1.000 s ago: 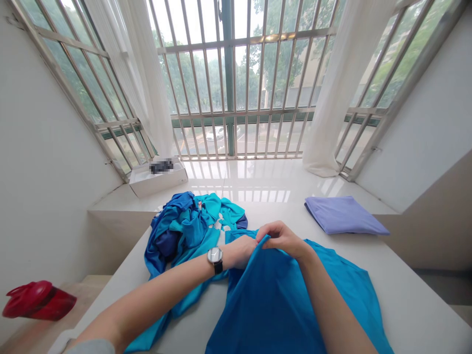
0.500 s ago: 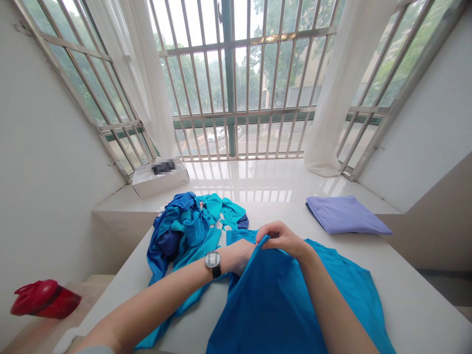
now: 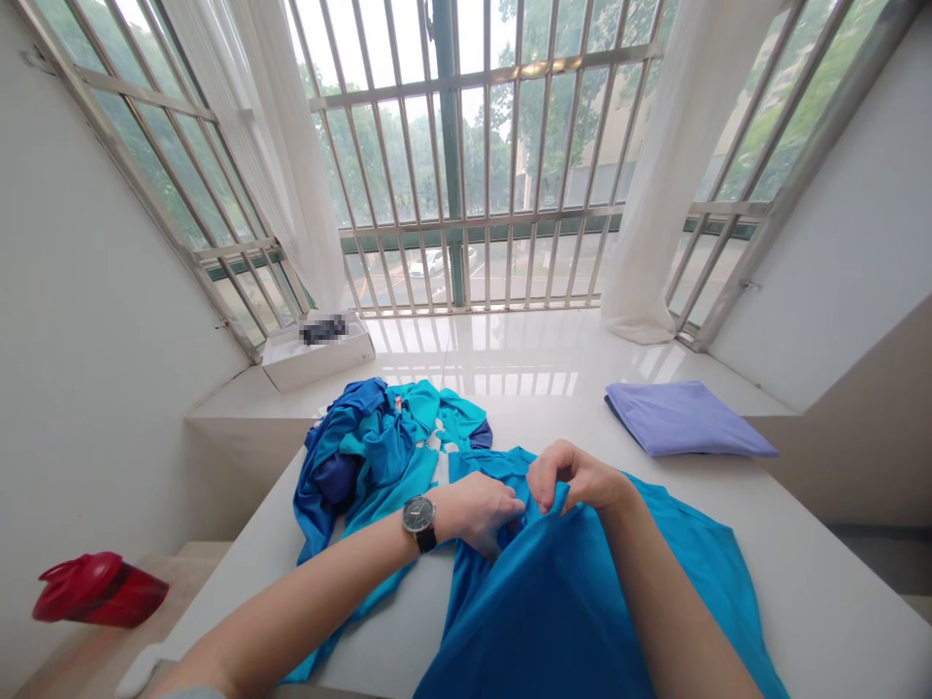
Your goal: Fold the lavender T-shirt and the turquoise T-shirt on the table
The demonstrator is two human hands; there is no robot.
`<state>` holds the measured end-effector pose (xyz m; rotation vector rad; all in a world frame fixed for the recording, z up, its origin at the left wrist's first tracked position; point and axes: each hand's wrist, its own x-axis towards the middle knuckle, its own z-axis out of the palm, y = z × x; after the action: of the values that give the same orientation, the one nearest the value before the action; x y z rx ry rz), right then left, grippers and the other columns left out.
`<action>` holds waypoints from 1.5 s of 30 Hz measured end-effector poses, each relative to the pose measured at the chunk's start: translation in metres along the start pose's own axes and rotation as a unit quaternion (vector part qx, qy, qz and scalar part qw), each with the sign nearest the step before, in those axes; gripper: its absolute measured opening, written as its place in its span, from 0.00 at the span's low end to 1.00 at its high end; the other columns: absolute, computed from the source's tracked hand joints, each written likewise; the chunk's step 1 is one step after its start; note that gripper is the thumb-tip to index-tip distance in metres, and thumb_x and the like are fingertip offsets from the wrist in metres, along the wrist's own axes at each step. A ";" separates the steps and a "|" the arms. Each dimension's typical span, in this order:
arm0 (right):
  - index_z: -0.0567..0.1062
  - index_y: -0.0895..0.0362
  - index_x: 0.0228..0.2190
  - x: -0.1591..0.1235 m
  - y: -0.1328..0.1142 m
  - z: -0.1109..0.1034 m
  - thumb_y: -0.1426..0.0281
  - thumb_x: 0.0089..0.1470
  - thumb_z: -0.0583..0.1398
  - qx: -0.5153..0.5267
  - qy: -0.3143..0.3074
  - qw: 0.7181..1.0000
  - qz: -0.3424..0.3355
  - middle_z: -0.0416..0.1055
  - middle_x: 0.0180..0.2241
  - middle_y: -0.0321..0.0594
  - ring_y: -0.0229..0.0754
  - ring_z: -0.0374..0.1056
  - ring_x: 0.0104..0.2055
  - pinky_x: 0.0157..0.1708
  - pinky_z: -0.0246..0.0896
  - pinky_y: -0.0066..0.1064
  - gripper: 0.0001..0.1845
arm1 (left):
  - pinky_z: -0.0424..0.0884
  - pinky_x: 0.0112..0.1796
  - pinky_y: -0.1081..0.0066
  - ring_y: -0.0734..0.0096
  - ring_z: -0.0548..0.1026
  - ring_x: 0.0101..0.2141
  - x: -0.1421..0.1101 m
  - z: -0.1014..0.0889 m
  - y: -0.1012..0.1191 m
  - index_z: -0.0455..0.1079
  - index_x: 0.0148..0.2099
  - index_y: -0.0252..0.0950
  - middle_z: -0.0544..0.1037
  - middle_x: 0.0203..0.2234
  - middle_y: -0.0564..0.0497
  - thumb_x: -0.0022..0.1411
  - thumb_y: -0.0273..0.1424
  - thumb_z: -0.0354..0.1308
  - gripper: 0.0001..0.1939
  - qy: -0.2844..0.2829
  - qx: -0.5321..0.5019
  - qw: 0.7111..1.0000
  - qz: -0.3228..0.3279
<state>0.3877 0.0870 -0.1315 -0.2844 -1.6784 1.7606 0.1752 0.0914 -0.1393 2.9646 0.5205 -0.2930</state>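
Observation:
A large blue garment [image 3: 539, 602] lies on the white table in front of me, its near part lifted into a raised fold. My right hand [image 3: 575, 478] pinches the fold's upper edge between thumb and fingers. Just left of it, my left hand [image 3: 484, 510], with a wristwatch [image 3: 419, 515] on the wrist, curls its fingers around the cloth; its fingertips are partly hidden in the folds. Beyond my left forearm, a crumpled heap of blue and turquoise clothes [image 3: 379, 437] touches the garment's far left side.
A folded lavender cloth [image 3: 688, 419] lies at the back right of the white table [image 3: 822, 602]. On the windowsill stands a white box [image 3: 320, 361] with a blurred dark item. A red bottle [image 3: 102, 589] is low at the left. Barred windows and white curtains [image 3: 648, 194] close off the back.
My left hand has come out from behind the fold, so more of its fingers show. My right hand has shifted slightly right, and the raised edge has moved right with it.

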 end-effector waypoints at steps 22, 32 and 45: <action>0.65 0.51 0.04 -0.015 0.008 -0.017 0.50 0.36 0.70 0.064 -0.045 0.992 -0.098 0.61 0.05 0.35 0.34 0.60 0.12 0.16 0.54 0.25 0.29 | 0.67 0.27 0.70 0.62 0.77 0.30 -0.020 -0.011 0.050 0.72 0.38 0.37 0.78 0.31 0.49 0.61 0.46 0.61 0.16 0.033 -0.016 0.998 -0.047; 0.68 0.52 0.07 -0.014 0.008 -0.012 0.52 0.37 0.70 0.058 -0.009 0.995 -0.075 0.62 0.07 0.35 0.34 0.60 0.13 0.17 0.54 0.27 0.26 | 0.65 0.26 0.71 0.65 0.77 0.29 -0.018 -0.002 0.053 0.68 0.38 0.37 0.78 0.31 0.50 0.67 0.35 0.52 0.08 0.066 -0.023 0.996 -0.061; 0.70 0.52 0.07 -0.006 0.000 -0.001 0.50 0.33 0.72 0.035 0.023 0.998 -0.039 0.65 0.07 0.37 0.35 0.61 0.12 0.16 0.56 0.26 0.25 | 0.68 0.39 0.67 0.60 0.74 0.41 0.003 -0.013 -0.019 0.70 0.48 0.35 0.76 0.39 0.44 0.70 0.36 0.51 0.12 0.107 0.017 0.987 -0.119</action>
<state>0.3931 0.0841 -0.1334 -0.2241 -1.5709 1.7379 0.1733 0.1117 -0.1283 2.9844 0.9067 -0.0012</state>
